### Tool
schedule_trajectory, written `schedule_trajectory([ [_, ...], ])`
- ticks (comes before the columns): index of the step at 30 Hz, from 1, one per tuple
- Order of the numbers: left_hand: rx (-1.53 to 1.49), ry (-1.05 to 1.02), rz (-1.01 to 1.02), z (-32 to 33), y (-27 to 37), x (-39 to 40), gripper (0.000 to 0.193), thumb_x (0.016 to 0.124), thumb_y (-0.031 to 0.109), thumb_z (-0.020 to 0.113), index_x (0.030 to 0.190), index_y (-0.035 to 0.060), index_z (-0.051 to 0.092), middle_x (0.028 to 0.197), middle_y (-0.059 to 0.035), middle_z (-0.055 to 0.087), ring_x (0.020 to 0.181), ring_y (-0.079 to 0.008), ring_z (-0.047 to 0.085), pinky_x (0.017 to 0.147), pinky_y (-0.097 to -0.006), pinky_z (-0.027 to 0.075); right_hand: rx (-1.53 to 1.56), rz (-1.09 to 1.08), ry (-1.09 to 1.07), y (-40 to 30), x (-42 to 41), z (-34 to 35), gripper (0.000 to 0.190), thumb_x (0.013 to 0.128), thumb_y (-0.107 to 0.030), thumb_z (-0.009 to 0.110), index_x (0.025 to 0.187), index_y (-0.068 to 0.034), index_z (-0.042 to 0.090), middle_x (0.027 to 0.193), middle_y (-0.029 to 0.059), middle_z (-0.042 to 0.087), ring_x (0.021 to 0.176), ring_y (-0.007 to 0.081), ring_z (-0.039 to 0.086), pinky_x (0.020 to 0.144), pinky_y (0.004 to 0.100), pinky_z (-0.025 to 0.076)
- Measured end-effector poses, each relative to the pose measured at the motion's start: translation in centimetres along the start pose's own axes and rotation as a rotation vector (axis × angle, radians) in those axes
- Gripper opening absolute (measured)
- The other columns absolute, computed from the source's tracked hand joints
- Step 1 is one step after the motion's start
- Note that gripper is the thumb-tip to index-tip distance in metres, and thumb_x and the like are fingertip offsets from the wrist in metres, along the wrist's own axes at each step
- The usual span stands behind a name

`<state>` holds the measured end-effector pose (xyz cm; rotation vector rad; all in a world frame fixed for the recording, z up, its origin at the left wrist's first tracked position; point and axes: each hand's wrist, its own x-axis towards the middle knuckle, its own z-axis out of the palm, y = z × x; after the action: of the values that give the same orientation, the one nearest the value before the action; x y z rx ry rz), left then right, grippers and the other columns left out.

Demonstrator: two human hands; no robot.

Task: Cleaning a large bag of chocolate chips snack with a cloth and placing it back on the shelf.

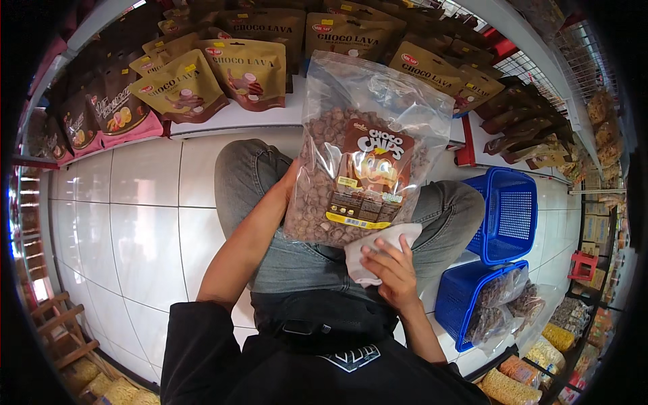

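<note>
A large clear plastic bag of brown chocolate cereal [324, 136], with a brown label on its front, stands tilted above my lap. Behind its left edge reaches my left hand [294, 174]; the bag hides most of the fingers, and the hand supports the bag there. My right hand [390, 268] holds a folded pale cloth [362, 253] close to the bag's lower right corner. The fingers are spread over the cloth. Whether the cloth touches the bag cannot be told.
Stand-up chocolate pouches [248, 76] fill the white shelf [238, 119] in front. Two blue plastic baskets [511, 202] are on the tiled floor at the right, the nearer one holding bagged brown snacks [488, 324]. A wooden stool or rack [63, 329] stands at lower left, beside bagged yellow snacks.
</note>
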<state>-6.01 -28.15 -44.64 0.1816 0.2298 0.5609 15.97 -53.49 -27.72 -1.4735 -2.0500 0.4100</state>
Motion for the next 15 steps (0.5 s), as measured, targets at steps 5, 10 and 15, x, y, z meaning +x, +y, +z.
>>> schedule_trajectory([
  [5, 0.021, -0.081, 0.043, 2.1, 0.1, 0.1, 0.055, 0.112, 0.045, 0.044, 0.141, 0.001, 0.059, 0.133, -0.0179, 0.069, 0.116, -0.0299, 0.072, 0.1, -0.0457, 0.06, 0.026, -0.015, 0.345, -0.2, 3.5, -2.5, 0.031, 0.085, -0.003, 0.062, 0.112, -0.003, 0.076, 0.119, 0.0088, 0.077, 0.12, 0.0307, 0.07, 0.118, 0.0542, 0.038],
  [10, 0.084, 0.047, 0.022, 2.5, 0.3, -0.2, 0.06, 0.112, 0.048, 0.042, 0.145, -0.0005, 0.055, 0.141, -0.0193, 0.064, 0.121, -0.0315, 0.069, 0.105, -0.0478, 0.058, -0.318, 0.083, 0.412, 0.5, 13.5, -4.7, 0.046, 0.089, 0.005, 0.055, 0.13, -0.005, 0.07, 0.141, 0.0123, 0.067, 0.14, 0.0308, 0.057, 0.122, 0.053, 0.03],
  [15, -0.313, -0.181, -0.016, -0.5, -1.2, 1.3, 0.071, 0.109, 0.057, 0.041, 0.152, 0.0006, 0.05, 0.146, -0.0216, 0.06, 0.127, -0.0353, 0.065, 0.107, -0.0525, 0.056, -0.302, 0.095, 0.136, -0.4, 15.6, -2.5, 0.056, 0.083, 0.009, 0.061, 0.135, -0.01, 0.068, 0.148, 0.0083, 0.063, 0.144, 0.026, 0.054, 0.124, 0.0542, 0.027],
])
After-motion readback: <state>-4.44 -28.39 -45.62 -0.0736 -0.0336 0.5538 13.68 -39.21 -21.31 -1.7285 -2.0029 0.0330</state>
